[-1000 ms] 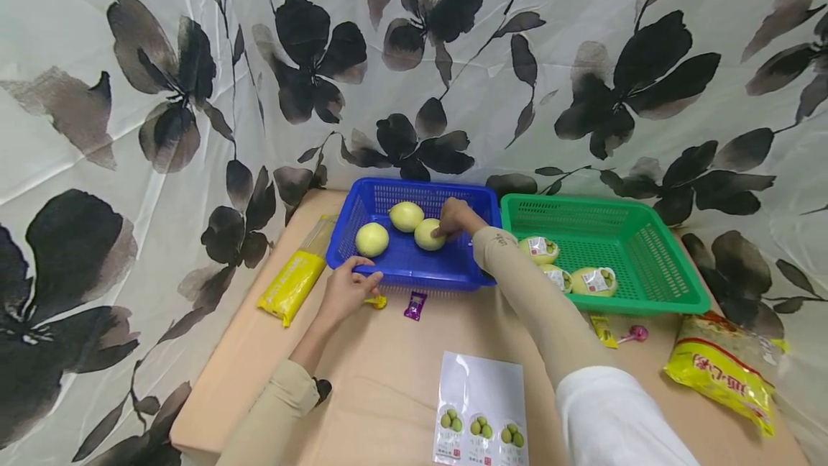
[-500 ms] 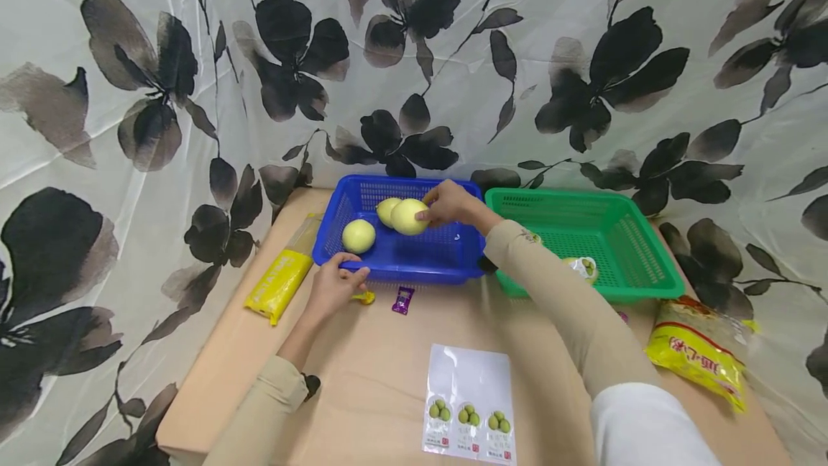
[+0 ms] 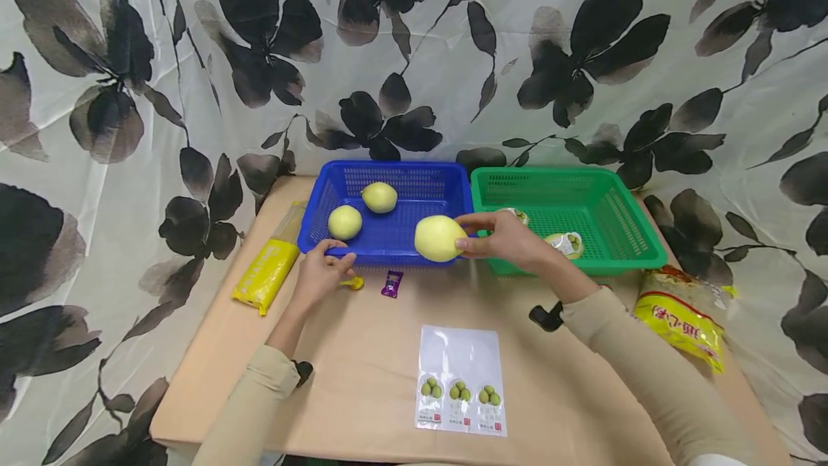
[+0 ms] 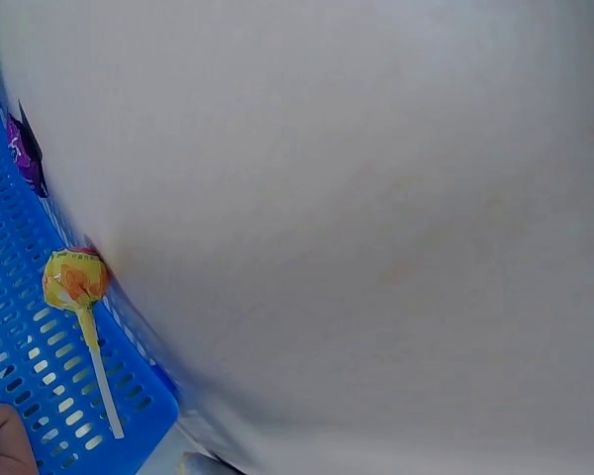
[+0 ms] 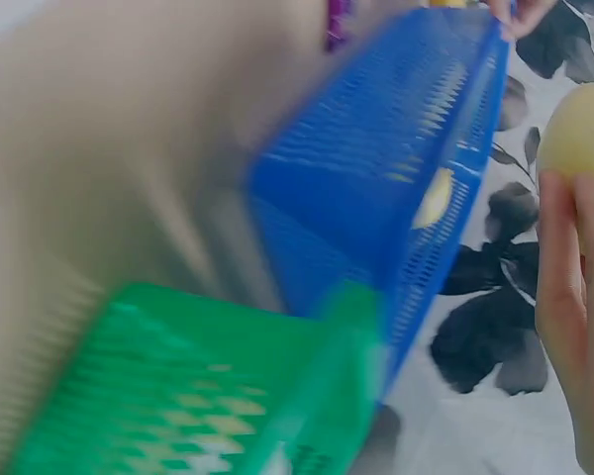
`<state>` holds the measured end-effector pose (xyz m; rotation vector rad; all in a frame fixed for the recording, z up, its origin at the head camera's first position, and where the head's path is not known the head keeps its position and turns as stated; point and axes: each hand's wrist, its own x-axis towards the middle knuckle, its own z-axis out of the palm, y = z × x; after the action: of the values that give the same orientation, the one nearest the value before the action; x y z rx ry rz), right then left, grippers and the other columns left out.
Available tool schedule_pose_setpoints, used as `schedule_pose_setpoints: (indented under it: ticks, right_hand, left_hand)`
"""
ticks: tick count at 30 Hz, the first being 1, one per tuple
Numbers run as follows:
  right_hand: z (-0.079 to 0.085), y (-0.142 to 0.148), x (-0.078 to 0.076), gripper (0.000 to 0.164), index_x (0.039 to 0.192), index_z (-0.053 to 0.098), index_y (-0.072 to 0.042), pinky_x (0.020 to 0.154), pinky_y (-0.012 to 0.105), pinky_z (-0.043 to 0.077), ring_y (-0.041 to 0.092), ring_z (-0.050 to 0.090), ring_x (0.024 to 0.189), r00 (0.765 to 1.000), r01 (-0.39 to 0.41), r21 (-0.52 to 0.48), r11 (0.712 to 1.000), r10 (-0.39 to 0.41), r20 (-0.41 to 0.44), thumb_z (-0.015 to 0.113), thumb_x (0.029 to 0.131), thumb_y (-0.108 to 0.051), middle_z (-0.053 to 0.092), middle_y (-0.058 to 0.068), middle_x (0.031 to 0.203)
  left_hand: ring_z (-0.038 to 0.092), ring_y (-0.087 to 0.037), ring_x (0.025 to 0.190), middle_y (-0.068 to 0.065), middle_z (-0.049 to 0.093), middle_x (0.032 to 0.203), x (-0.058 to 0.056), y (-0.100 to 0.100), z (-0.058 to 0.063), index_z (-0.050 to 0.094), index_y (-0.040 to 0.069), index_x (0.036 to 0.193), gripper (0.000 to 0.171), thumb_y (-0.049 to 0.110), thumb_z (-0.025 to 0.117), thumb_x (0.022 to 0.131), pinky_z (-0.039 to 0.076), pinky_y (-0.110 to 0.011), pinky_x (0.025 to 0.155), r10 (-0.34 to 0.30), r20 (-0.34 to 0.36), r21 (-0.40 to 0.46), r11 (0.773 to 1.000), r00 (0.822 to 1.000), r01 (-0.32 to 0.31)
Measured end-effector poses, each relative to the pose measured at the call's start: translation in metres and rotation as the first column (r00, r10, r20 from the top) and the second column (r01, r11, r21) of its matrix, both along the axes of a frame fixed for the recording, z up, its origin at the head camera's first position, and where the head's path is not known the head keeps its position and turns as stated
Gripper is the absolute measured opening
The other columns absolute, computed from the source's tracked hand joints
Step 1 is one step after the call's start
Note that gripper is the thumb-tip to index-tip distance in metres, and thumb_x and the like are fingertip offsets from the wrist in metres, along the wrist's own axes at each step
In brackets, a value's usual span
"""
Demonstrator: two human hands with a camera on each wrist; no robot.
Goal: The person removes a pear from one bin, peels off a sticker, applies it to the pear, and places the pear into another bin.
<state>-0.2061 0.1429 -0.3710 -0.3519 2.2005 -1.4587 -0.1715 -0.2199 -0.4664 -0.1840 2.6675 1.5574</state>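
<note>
My right hand (image 3: 494, 237) grips a round, pale yellow pear (image 3: 440, 239) between thumb and fingers, raised over the front right of the blue basket (image 3: 414, 259). In the right wrist view the same pear (image 5: 584, 134) shows small specks on its skin. Two more pears stay in the basket, one pear (image 3: 379, 197) towards the back and another pear (image 3: 345, 222) at the left. With thumb and fingers, my left hand (image 3: 320, 270) pinches the basket's front left rim. Just right of that hand lies a yellow-wrapped lollipop (image 4: 76, 280), its white stick showing in the left wrist view.
A green basket (image 3: 569, 265) with labelled fruit (image 3: 566, 244) stands right of the blue one. A purple-wrapped sweet (image 3: 392, 283) lies in front. A sticker sheet (image 3: 460, 372) is nearer me. Yellow packets lie at both sides, the left packet (image 3: 267, 275) and the right packet (image 3: 684, 315).
My right hand has lifted the pear off the blue basket's floor and brought it right and towards me. My left hand keeps its place at the rim. The head view has shifted slightly.
</note>
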Motion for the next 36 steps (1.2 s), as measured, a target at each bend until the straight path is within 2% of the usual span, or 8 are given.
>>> schedule_pose_setpoints:
  ticks: [5,10,13,17,26,32,36]
  right_hand:
    - [-0.034,0.027,0.032,0.060,0.144,0.060,-0.007,0.090,0.034,0.061,0.026,0.071,0.112,0.996,-0.024,0.022,0.999,0.026,-0.089,0.082,0.092,-0.026,0.067,0.019,0.131]
    - [-0.073,0.036,0.056,0.059,0.143,0.061,-0.003,0.089,0.032,0.061,0.029,0.072,0.111,0.995,-0.046,-0.022,0.999,0.044,-0.087,0.081,0.092,-0.024,0.067,0.022,0.134]
    - [-0.096,0.036,0.062,0.056,0.142,0.061,-0.001,0.091,0.031,0.060,0.030,0.072,0.114,0.995,-0.069,-0.047,0.996,0.066,-0.079,0.080,0.093,-0.022,0.065,0.024,0.136]
    - [-0.119,0.040,0.063,0.053,0.140,0.063,-0.003,0.093,0.029,0.059,0.032,0.072,0.114,0.997,-0.039,-0.058,0.998,0.036,-0.066,0.079,0.093,-0.019,0.065,0.023,0.135]
    - [-0.137,0.050,0.061,0.055,0.143,0.056,0.005,0.089,0.034,0.061,0.035,0.072,0.113,1.000,-0.005,-0.088,0.996,0.003,-0.016,0.076,0.095,-0.013,0.059,0.033,0.136]
    - [-0.139,0.051,0.062,0.055,0.145,0.056,0.002,0.090,0.030,0.061,0.033,0.071,0.115,1.000,-0.010,-0.071,0.997,0.009,-0.015,0.076,0.096,-0.015,0.059,0.030,0.138]
    - [-0.134,0.051,0.060,0.054,0.144,0.057,-0.001,0.092,0.029,0.060,0.037,0.068,0.120,0.998,-0.032,-0.056,0.998,0.029,-0.048,0.077,0.096,-0.017,0.059,0.028,0.140]
  left_hand:
    - [0.077,-0.035,0.086,-0.009,0.079,0.085,-0.002,-0.001,0.000,0.056,0.007,0.133,0.041,0.030,0.070,0.101,0.053,-0.025,0.060,-0.002,0.010,0.004,1.000,1.000,0.002]
    - [0.078,-0.035,0.090,-0.012,0.079,0.088,0.001,-0.004,0.001,0.055,0.005,0.134,0.044,0.031,0.068,0.102,0.057,-0.027,0.065,-0.016,0.011,0.016,1.000,1.000,0.016]
    - [0.078,-0.031,0.088,-0.012,0.079,0.089,0.005,-0.007,0.001,0.055,0.005,0.134,0.042,0.030,0.068,0.103,0.058,-0.030,0.066,-0.003,0.008,0.001,1.000,1.000,0.003]
    - [0.078,-0.030,0.089,-0.013,0.079,0.090,0.004,-0.007,0.000,0.054,0.005,0.135,0.043,0.031,0.067,0.103,0.059,-0.033,0.069,-0.007,0.010,-0.003,1.000,1.000,0.007]
    - [0.077,-0.036,0.090,-0.014,0.078,0.088,0.001,0.000,-0.001,0.054,0.006,0.134,0.040,0.029,0.067,0.103,0.052,-0.025,0.060,-0.014,0.006,0.007,1.000,1.000,0.014]
    - [0.077,-0.036,0.090,-0.014,0.078,0.088,0.001,-0.001,-0.001,0.054,0.005,0.134,0.042,0.029,0.068,0.103,0.054,-0.027,0.061,-0.020,0.004,-0.010,1.000,1.000,0.020]
    - [0.077,-0.037,0.089,-0.016,0.078,0.089,-0.001,0.000,0.001,0.054,0.005,0.135,0.043,0.031,0.067,0.103,0.052,-0.026,0.060,-0.017,0.004,-0.022,1.000,1.000,0.017]
